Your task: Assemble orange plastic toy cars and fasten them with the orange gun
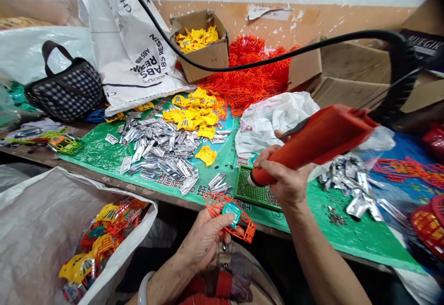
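My left hand [204, 235] pinches an orange openwork plastic toy frame [247, 232] in front of the table edge. A teal part [231, 214] sits in the middle of the frame, under my thumb. Higher and to the right, my right hand [289, 182] is wrapped round a red electric screwdriver [312, 138] with a black cable [222, 69]. Its rounded front end points down and left, above a green perforated basket [242, 177] holding small metal pieces. The screwdriver and the frame are apart. The screwdriver's bit cannot be made out.
Silver strips [169, 143] and yellow shells [194, 110] are heaped on the green sheet [93, 150]. Behind stand a carton [204, 59] of yellow parts and a pile of orange frames [256, 78]. A white sack [21, 212] with assembled pieces stands at left. More silver parts [360, 184] lie right.
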`<state>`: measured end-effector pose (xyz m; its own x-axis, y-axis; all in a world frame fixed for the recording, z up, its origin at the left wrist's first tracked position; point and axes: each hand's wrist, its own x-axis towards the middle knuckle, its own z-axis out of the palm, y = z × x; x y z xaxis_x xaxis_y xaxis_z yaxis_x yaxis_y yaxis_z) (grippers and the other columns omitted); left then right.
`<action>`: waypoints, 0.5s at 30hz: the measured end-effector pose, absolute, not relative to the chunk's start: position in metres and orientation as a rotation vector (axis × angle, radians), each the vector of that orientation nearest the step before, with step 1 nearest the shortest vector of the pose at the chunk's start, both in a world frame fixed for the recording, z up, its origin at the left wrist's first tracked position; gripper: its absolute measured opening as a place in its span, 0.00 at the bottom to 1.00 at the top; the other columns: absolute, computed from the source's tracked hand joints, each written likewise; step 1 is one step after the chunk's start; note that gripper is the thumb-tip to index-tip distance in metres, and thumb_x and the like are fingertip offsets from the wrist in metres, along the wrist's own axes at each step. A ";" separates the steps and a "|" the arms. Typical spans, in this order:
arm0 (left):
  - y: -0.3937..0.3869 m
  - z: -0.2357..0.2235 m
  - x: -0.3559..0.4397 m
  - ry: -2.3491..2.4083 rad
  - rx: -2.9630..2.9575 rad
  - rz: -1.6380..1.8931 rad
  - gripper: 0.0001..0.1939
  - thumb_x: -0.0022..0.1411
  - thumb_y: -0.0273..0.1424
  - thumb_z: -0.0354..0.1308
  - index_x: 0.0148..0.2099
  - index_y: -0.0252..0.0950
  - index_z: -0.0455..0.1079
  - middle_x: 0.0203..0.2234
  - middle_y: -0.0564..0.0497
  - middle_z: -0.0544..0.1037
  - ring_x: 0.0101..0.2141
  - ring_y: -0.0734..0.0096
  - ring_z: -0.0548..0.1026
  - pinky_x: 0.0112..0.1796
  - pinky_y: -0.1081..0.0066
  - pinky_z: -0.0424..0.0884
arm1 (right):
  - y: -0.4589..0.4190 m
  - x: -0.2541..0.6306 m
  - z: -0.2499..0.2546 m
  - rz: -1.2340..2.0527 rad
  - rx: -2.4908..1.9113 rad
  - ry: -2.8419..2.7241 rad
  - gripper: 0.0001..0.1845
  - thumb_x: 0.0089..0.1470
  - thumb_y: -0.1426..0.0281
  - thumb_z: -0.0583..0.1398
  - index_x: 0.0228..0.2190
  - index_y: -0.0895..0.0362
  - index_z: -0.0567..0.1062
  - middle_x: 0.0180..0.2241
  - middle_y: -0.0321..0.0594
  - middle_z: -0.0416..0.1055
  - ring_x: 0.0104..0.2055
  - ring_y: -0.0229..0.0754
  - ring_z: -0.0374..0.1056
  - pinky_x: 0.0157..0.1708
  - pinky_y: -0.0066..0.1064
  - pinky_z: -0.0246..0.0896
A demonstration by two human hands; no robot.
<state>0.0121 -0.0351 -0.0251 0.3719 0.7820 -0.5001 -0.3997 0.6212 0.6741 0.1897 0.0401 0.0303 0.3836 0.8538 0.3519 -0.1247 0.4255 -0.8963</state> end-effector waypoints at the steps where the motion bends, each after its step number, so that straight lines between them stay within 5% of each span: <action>1: -0.035 -0.026 0.012 0.902 0.483 0.805 0.13 0.53 0.32 0.69 0.41 0.34 0.76 0.32 0.50 0.79 0.28 0.75 0.75 0.29 0.76 0.70 | 0.040 0.190 0.029 0.760 -0.919 -0.969 0.06 0.38 0.74 0.67 0.21 0.56 0.74 0.22 0.32 0.70 0.22 0.37 0.66 0.27 0.35 0.65; 15: -0.034 -0.025 0.012 0.926 0.537 0.736 0.15 0.54 0.37 0.69 0.39 0.32 0.77 0.31 0.48 0.78 0.28 0.73 0.75 0.23 0.78 0.65 | 0.040 0.187 0.027 0.803 -0.946 -0.982 0.08 0.39 0.73 0.67 0.22 0.56 0.72 0.22 0.31 0.70 0.22 0.37 0.67 0.27 0.34 0.66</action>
<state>0.0119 -0.0339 -0.0247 0.3932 0.7613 -0.5156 -0.3302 0.6403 0.6935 0.1869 0.0402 0.0266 0.3502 0.8825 0.3138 -0.1323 0.3783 -0.9162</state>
